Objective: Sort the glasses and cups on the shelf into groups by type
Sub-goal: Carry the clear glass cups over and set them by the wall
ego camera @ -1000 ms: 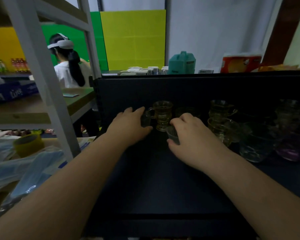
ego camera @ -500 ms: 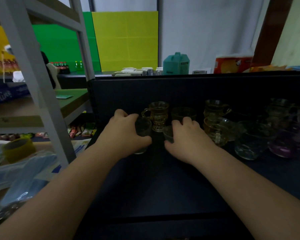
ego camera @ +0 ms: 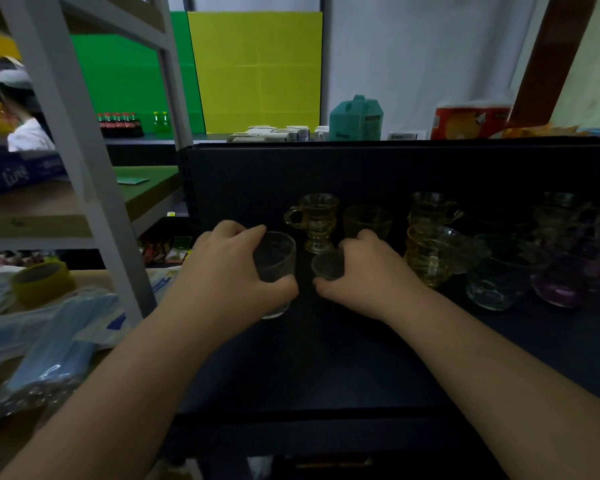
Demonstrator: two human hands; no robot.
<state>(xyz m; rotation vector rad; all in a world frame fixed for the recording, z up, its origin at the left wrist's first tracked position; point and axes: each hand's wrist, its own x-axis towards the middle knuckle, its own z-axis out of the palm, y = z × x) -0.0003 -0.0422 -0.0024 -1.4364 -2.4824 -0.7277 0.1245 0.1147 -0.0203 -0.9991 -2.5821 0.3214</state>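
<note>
Both hands on the dark shelf (ego camera: 326, 368), each with a glass in its grip. Left hand (ego camera: 229, 271): fingers and thumb curled round a clear tumbler (ego camera: 274, 261), thumb across its lower front; the tumbler's base shows below the hand. Can't tell if it sits on the shelf or is lifted. Right hand (ego camera: 368, 275): grip narrow, wrapped round a small clear glass (ego camera: 328, 266), rim visible just left of the fingers. The two glasses are near each other, not touching.

Just behind them, upright: an amber footed cup with a handle (ego camera: 314, 220), handle to the left. Right of it an amber tumbler (ego camera: 367, 221), partly hidden by the right hand's fingers. Further right, a second amber handled cup (ego camera: 430, 209) at the back, an amber ribbed cup (ego camera: 426, 258) in front of it, then a clear bowl-shaped glass (ego camera: 496, 282) and a purple-tinted glass (ego camera: 558, 282). Far-right glassware too dark to make out.

Off the shelf, left: grey rack upright (ego camera: 66, 143), yellow tape roll (ego camera: 42, 280), blue plastic packets (ego camera: 49, 344).
</note>
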